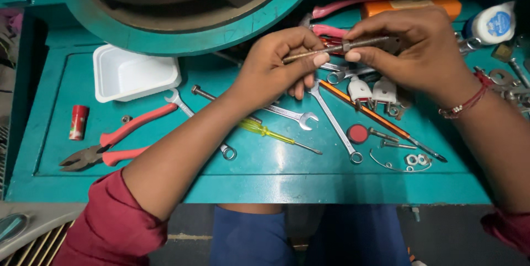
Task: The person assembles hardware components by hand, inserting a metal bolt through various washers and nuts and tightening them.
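Two hands holding a long bolt

The left hand [276, 67] and right hand [411, 51] are pinching a thin, bumpy metal threaded bolt [337, 49] with a nut, above the shiny teal desk [265, 172] and smooth wrenches [331, 120].

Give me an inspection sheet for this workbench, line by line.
Surface: teal metal bench top, raised rim, crowded.
Job's things: threaded rod with a nut, held level above the bench.
Clutter: red-handled pliers, spanners, yellow screwdriver, white tray, two white plugs, loose nuts, white bottle.
Grips: left hand pinches the rod's left end; right hand covers its right end.
Cables: nothing seen.
Surroundings: round teal machine housing behind the bench.
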